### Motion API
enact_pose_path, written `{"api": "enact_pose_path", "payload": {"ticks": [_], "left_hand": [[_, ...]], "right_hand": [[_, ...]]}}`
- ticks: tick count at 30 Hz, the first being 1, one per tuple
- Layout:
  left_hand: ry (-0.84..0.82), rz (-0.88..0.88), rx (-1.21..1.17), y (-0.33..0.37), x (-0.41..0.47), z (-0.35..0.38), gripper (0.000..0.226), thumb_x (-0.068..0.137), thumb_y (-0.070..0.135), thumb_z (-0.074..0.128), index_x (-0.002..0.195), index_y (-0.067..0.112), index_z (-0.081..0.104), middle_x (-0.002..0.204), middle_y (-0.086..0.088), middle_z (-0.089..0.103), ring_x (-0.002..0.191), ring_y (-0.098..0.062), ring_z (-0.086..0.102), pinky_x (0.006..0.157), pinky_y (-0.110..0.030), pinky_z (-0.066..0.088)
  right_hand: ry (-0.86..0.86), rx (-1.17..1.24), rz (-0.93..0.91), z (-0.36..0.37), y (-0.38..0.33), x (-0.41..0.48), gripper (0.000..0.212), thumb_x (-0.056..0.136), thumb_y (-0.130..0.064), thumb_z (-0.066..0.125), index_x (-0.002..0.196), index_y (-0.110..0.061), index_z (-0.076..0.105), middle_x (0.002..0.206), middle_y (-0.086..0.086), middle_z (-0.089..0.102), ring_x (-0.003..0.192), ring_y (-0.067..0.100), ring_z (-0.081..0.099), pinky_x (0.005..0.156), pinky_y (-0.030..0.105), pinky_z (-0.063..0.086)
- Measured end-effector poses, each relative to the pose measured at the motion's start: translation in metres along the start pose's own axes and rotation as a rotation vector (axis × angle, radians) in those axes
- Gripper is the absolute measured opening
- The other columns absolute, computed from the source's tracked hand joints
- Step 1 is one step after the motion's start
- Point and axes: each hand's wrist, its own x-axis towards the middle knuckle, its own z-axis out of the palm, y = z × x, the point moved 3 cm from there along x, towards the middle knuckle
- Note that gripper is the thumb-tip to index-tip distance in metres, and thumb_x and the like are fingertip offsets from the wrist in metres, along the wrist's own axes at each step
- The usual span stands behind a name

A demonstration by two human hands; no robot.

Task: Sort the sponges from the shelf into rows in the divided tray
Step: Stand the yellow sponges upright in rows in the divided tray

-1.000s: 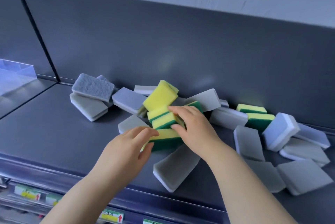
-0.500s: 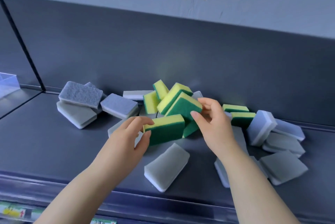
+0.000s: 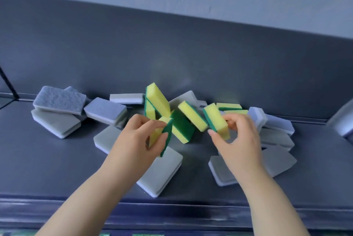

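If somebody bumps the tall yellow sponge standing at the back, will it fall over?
Probably. The tall yellow sponge stands tilted on end, so a nudge would likely tip it. The right hand holds a similar sponge by its fingertips, so it is probably light and soft.

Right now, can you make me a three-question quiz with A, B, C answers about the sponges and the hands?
1. Where do the grey sponges lie? A: in a tray. B: on the dark shelf. C: on the floor.
2. What colours is the sponge in the left hand? A: red and white. B: all grey. C: yellow and green.
3. What is the right hand doing? A: gripping a yellow-green sponge. B: lying flat. C: pointing at the wall.
Answers: B, they lie scattered on the shelf; C, yellow foam with a green face; A, its fingers curl round it.
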Motion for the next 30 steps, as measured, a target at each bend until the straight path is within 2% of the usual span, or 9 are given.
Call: {"api": "enact_pose_path", "payload": {"ticks": [6,10,13,16,19,21,25,27,30], "left_hand": [[-0.248,-0.036,0.097,0.001,0.006,0.025,0.027,0.076,0.039,0.074,0.094,0.020,0.068,0.094,0.007,0.045,0.058,-0.009,0.050,0.064,-0.027,0.045],[-0.338,-0.058,0.195,0.003,0.010,0.028,0.021,0.086,0.034,0.063,0.095,0.023,0.047,0.129,0.014,0.044,0.062,-0.017,0.055,0.068,-0.031,0.047],[-0.380,-0.037,0.182,0.002,0.010,0.030,0.019,0.093,0.024,0.051,0.112,0.028,0.051,0.116,0.012,0.053,0.059,-0.010,0.051,0.065,-0.030,0.045],[-0.370,-0.004,0.128,-0.003,0.011,0.031,0.029,0.093,0.017,0.053,0.119,0.029,0.059,0.120,0.013,0.047,0.059,0.000,0.050,0.069,-0.020,0.040],[-0.367,-0.069,0.060,-0.007,0.010,0.028,0.040,0.086,0.008,0.065,0.119,0.029,0.060,0.122,0.016,0.037,0.071,-0.003,0.059,0.080,-0.020,0.047],[-0.269,-0.057,0.067,-0.005,0.011,0.024,0.044,0.081,-0.002,0.066,0.116,0.024,0.063,0.118,0.014,0.041,0.068,-0.004,0.057,0.073,-0.019,0.047],[-0.120,-0.072,0.132,0.007,0.011,0.017,0.032,0.081,0.022,0.072,0.111,0.024,0.064,0.095,0.013,0.057,0.059,-0.005,0.051,0.061,-0.027,0.046],[-0.096,-0.117,0.160,0.013,0.008,0.017,0.034,0.080,0.034,0.071,0.112,0.030,0.062,0.080,0.022,0.051,0.060,0.000,0.053,0.059,-0.029,0.049],[-0.081,-0.099,0.106,0.019,0.002,0.021,0.032,0.082,0.031,0.069,0.113,0.028,0.060,0.085,0.025,0.050,0.077,0.004,0.053,0.065,-0.030,0.051]], "right_hand": [[-0.089,-0.200,-0.130,0.017,0.012,-0.021,0.044,0.059,-0.022,0.083,0.090,-0.013,0.054,0.101,0.001,0.049,0.094,0.019,0.049,0.081,0.031,0.045],[-0.249,-0.062,-0.022,0.028,0.019,-0.024,0.048,0.068,-0.026,0.079,0.088,-0.025,0.036,0.130,-0.013,0.044,0.110,0.006,0.040,0.086,0.015,0.032],[-0.294,-0.009,0.027,0.031,0.025,-0.023,0.047,0.072,-0.030,0.076,0.087,-0.025,0.032,0.131,-0.026,0.035,0.105,0.000,0.036,0.077,0.004,0.027],[-0.266,0.030,0.057,0.032,0.026,-0.020,0.055,0.066,-0.030,0.081,0.090,-0.024,0.032,0.121,-0.022,0.039,0.102,0.007,0.042,0.069,0.013,0.026],[-0.169,0.111,0.134,0.030,0.025,-0.015,0.070,0.057,-0.025,0.087,0.109,-0.020,0.040,0.115,-0.012,0.040,0.105,0.013,0.044,0.078,0.012,0.028],[-0.144,0.151,0.110,0.028,0.023,-0.008,0.086,0.056,-0.026,0.088,0.127,-0.020,0.040,0.112,-0.011,0.039,0.105,0.009,0.040,0.086,0.011,0.028],[-0.015,0.086,-0.116,0.028,0.020,0.000,0.061,0.057,-0.043,0.078,0.106,-0.018,0.051,0.108,-0.004,0.036,0.100,0.008,0.040,0.091,0.002,0.025],[0.037,0.125,-0.127,0.028,0.021,0.001,0.054,0.060,-0.038,0.077,0.097,-0.008,0.051,0.111,-0.001,0.036,0.105,0.005,0.038,0.096,0.004,0.024],[0.042,0.209,-0.099,0.025,0.025,0.002,0.043,0.064,-0.022,0.078,0.094,-0.008,0.051,0.104,-0.003,0.045,0.101,0.005,0.043,0.093,0.005,0.028]]}}
